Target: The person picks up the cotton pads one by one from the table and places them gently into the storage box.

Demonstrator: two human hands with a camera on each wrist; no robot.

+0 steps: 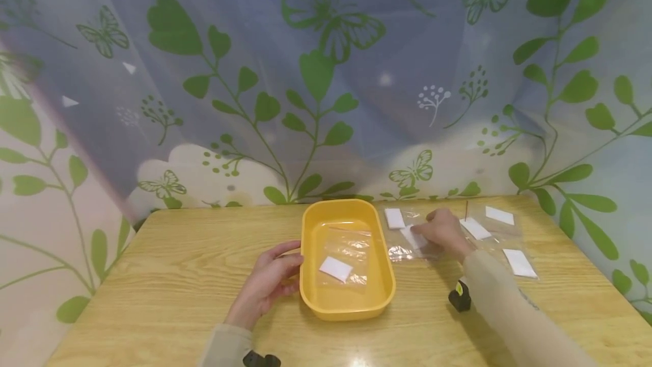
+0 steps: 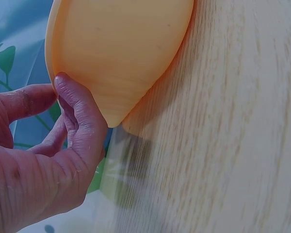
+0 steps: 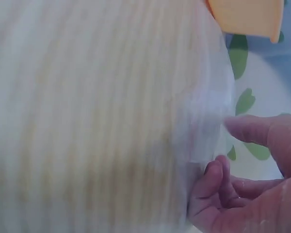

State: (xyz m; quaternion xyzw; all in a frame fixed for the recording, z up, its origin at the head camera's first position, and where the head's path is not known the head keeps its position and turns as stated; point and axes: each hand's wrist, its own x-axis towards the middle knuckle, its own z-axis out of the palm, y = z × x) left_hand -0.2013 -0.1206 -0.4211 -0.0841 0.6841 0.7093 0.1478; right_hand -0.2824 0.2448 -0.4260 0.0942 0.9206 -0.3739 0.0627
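Note:
My left hand [image 1: 270, 279] rests its fingertips against the left side of a yellow plastic basin [image 1: 348, 314]. In the left wrist view, the thumb and a bent finger [image 2: 80, 107] meet the basin near its rim. Inside the basin lies a clear zip bag [image 1: 351, 242] with a white folded packet [image 1: 335, 269]. To the right, my right hand [image 1: 445, 231] reaches over another clear bag [image 1: 399, 253], its fingertips at a white packet [image 1: 412, 237] there. The right wrist view shows thumb and fingers [image 3: 211, 179] apart beside blurred clear plastic [image 3: 199, 126].
Another white packet [image 1: 394, 218] lies behind the right fingertips. Farther right are more clear bags with white packets [image 1: 519, 263], one near a thin reddish strip [image 1: 466, 210]. All lie on a wooden table [image 1: 204, 265] against a leaf-printed curtain [image 1: 229, 44].

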